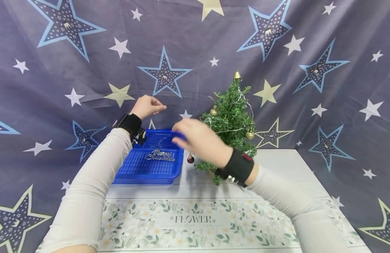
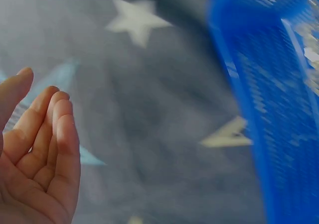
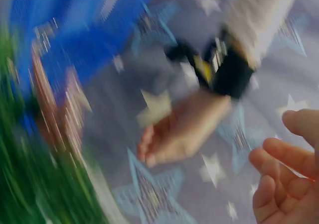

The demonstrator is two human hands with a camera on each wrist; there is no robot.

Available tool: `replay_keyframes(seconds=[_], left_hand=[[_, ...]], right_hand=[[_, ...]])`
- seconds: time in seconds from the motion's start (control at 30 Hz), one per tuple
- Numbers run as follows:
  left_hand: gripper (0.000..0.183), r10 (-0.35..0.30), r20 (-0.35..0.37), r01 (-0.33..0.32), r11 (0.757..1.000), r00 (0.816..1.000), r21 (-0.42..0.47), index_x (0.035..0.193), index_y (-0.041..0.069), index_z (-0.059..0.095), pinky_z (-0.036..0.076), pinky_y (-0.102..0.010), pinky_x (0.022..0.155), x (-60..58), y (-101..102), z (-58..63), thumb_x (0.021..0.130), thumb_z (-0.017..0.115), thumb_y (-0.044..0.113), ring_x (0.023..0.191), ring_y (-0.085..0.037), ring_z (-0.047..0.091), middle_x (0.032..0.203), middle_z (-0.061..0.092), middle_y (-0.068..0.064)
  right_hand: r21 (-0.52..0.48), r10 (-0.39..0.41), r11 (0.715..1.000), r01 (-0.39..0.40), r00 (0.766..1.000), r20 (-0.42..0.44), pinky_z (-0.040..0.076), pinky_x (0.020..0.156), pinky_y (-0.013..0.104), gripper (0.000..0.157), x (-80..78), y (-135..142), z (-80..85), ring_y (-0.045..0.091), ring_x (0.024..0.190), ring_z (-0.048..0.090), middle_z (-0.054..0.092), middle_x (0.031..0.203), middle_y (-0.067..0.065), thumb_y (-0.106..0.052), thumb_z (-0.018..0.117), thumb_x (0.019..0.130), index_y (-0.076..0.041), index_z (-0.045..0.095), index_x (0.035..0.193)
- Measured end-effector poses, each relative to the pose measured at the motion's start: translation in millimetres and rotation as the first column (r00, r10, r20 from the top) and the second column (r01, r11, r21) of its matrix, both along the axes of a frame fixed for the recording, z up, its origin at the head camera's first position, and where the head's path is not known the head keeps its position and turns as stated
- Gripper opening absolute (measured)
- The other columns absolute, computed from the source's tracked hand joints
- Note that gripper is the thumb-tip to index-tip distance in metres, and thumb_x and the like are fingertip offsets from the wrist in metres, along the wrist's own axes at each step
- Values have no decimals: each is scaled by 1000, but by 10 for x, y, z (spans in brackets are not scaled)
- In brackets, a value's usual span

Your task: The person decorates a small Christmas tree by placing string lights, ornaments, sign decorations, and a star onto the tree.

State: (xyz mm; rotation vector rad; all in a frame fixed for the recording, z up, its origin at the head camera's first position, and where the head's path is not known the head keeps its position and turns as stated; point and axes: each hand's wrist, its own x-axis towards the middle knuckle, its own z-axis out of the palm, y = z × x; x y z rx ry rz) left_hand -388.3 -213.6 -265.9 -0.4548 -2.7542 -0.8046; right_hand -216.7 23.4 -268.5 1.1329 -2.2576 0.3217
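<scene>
My left hand [image 1: 148,106] is raised above a blue plastic basket [image 1: 144,181]. In the left wrist view its fingers [image 2: 65,129] lie together, slightly bent, with the thumb apart and nothing between them. Blurred by motion, my right hand [image 1: 201,138] hangs between the basket and a small Christmas tree [image 1: 231,119]. The right wrist view shows its fingers [image 3: 279,184] loosely curled and holding nothing. A silver "Merry Christmas" sign [image 1: 160,155] lies in the basket. The hand and wrist hide part of the tree's left side.
A gold bell [image 1: 237,75] tops the tree, and gold balls [image 1: 250,135] hang on it. A dark red ball [image 1: 190,160] hangs low at its left. A floral cloth strip [image 1: 195,232] covers the white table's front. Starry fabric [image 1: 195,35] closes off the back and sides.
</scene>
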Motion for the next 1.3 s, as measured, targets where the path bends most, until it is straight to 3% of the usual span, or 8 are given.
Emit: replay_keyframes(seconds=[0.13, 0.27, 0.47, 0.73, 0.83, 0.97, 1.07, 1.3], left_hand=[[35, 27, 53, -25, 999, 998, -39, 98, 8, 76, 50, -38, 79, -114, -208, -388, 88, 68, 40, 77, -26, 68, 80, 75, -8], [30, 42, 81, -34, 995, 996, -92, 90, 9, 77, 48, -37, 74, -190, -339, -737, 85, 71, 38, 77, -25, 65, 77, 74, -9], [27, 78, 132, -46, 971, 988, -233, 86, 7, 77, 52, -49, 88, -268, -406, -1160, 80, 76, 34, 93, -36, 69, 94, 76, -14], [28, 156, 223, -92, 958, 962, -272, 71, 6, 71, 53, -42, 74, -387, -442, -1596, 76, 80, 31, 73, -24, 62, 72, 68, -4], [32, 212, 247, -139, 949, 946, -284, 76, 3, 70, 54, -47, 81, -421, -455, -1752, 75, 81, 33, 85, -34, 68, 86, 73, -16], [50, 266, 262, -181, 934, 928, -309, 101, -6, 68, 51, -54, 96, -456, -440, -1922, 74, 83, 34, 109, -46, 63, 115, 66, -31], [55, 269, 279, -182, 936, 922, -300, 110, -7, 64, 50, -55, 97, -468, -409, -2016, 74, 83, 30, 111, -47, 62, 119, 64, -32], [60, 288, 248, -205, 928, 925, -312, 115, -7, 63, 51, -56, 93, -517, -326, -2169, 71, 84, 30, 110, -49, 62, 120, 63, -34]], right_hand=[[202, -8, 979, 1, 999, 34, 53, 86, 19, 29, 1, -285, -513, 7, 93, 62, 66, 105, -4, -37, 61, 94, -15, 63, 113], [322, -39, 946, 27, 999, 30, 51, 76, 18, 25, -60, -454, -971, 5, 84, 60, 63, 95, -7, -41, 60, 94, -18, 63, 105], [394, -87, 917, 59, 995, 53, 51, 72, 19, 26, -181, -467, -1374, 6, 81, 60, 62, 93, -7, -44, 61, 93, -19, 63, 101], [409, -114, 907, 101, 993, 8, 51, 67, 16, 26, -191, -483, -1559, 4, 75, 59, 61, 91, -9, -46, 65, 90, -21, 63, 99], [394, -113, 913, 104, 994, 0, 50, 66, 15, 25, -192, -511, -1616, 3, 74, 57, 60, 90, -10, -45, 64, 91, -21, 61, 98], [372, -112, 922, 105, 994, -4, 49, 66, 15, 23, -207, -529, -1677, 3, 74, 56, 59, 89, -10, -43, 63, 92, -21, 60, 97], [355, -118, 928, 114, 993, -10, 49, 66, 15, 22, -227, -526, -1707, 3, 73, 56, 58, 89, -10, -42, 63, 92, -21, 60, 96], [333, -125, 936, 118, 992, -1, 49, 65, 16, 21, -264, -508, -1715, 4, 73, 57, 58, 88, -10, -41, 64, 91, -21, 60, 95]])
